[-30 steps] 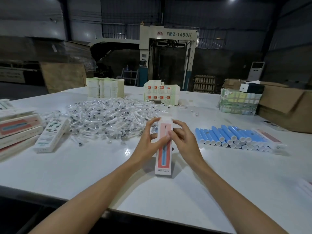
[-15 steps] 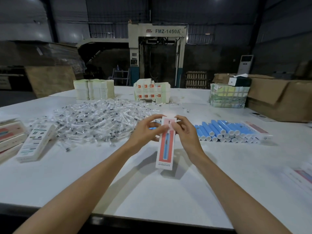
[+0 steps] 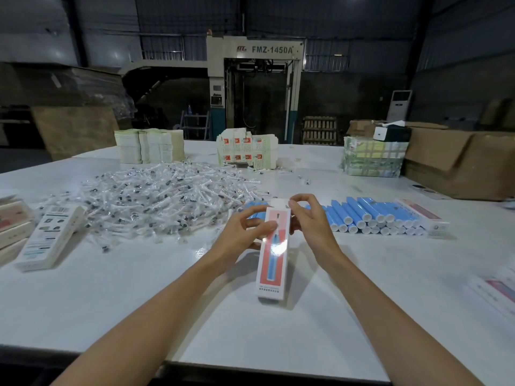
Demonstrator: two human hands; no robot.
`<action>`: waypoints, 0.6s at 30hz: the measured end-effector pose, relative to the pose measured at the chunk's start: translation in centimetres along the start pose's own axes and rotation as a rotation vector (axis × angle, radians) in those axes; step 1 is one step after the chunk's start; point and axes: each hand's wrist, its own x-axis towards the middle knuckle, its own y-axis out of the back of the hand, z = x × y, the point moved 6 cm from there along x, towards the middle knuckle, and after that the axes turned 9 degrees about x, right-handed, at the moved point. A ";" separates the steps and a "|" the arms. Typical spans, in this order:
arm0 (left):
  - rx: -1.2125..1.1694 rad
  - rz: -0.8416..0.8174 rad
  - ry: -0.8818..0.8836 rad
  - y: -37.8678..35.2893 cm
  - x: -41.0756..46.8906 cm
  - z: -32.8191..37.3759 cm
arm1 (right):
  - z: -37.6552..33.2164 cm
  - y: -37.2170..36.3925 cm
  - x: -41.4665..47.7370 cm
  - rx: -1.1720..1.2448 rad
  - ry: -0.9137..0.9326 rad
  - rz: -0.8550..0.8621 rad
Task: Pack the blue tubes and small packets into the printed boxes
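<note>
A long printed box (image 3: pixel 273 257), white with a red panel and a blue tube pictured on it, stands tilted on the white table (image 3: pixel 139 302) in front of me. My left hand (image 3: pixel 242 232) grips its upper left side, thumb on the front face. My right hand (image 3: pixel 309 221) pinches the white top flap at the far end. A row of blue tubes (image 3: pixel 370 215) lies to the right. A wide heap of small clear packets (image 3: pixel 156 201) covers the table to the left.
A finished box (image 3: pixel 50 238) and a stack of boxes (image 3: pixel 11 227) lie at the left edge. Flat box stacks (image 3: pixel 150 146) (image 3: pixel 246 150) stand at the back, a wrapped bundle (image 3: pixel 372 157) and brown cartons (image 3: pixel 459 162) at the right. More printed boxes (image 3: pixel 498 291) lie at the right edge.
The box has stayed in both hands. My right fingers have shifted up onto the top flap, and the view has swung slightly to the left.
</note>
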 end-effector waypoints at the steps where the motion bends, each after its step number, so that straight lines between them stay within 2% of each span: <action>1: 0.003 -0.006 -0.001 -0.2 -0.1 0.2 | 0.1 0.3 0.0 0.006 -0.012 0.017; 5: 0.008 -0.018 -0.018 -0.3 -0.5 0.7 | -0.2 0.7 0.3 -0.005 -0.019 -0.020; 13: 0.048 0.043 -0.023 0.2 -0.4 0.5 | -2.3 0.2 0.0 -0.148 0.133 -0.119; 18: 0.070 0.062 -0.067 0.4 -0.7 1.0 | -2.4 -0.7 -0.4 -0.020 0.080 -0.095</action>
